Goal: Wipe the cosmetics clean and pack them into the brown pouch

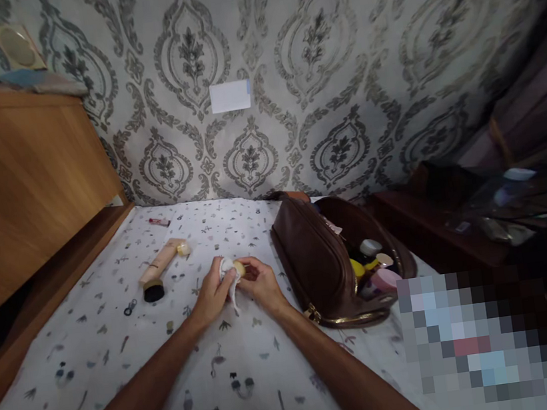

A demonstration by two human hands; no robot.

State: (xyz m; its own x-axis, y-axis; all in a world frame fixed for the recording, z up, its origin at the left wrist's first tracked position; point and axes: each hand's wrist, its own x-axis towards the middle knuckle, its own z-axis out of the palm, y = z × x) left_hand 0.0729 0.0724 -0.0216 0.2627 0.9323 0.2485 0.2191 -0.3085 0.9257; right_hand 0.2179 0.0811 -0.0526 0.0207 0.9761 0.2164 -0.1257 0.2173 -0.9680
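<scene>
Hands meet at the centre of the view: the left hand (213,293) pinches a white cloth (229,279) between closed fingers and presses it against a small yellowish container (239,269), which the right hand (262,285) grips with fingers curled tight around it. The container sits between both hands, just above the bed sheet (122,359), not resting on it. The wiping looks best done, by judgement, with the right hand turning the container slowly while the cloth stays folded over the thumb, so that pressure lands on one patch at a time and nothing slips onto the sheet. At ten o'clock from the hands lies a beige tube (160,263) with a black cap, and a small black ring (130,310) lies near it at nine o'clock. At three o'clock an open brown bag (310,254) holds several small bottles. The sheet is white with small printed figures; a wooden headboard (14,192) rises at the left, and patterned grey wallpaper (324,57) covers the wall at twelve o'clock.
</scene>
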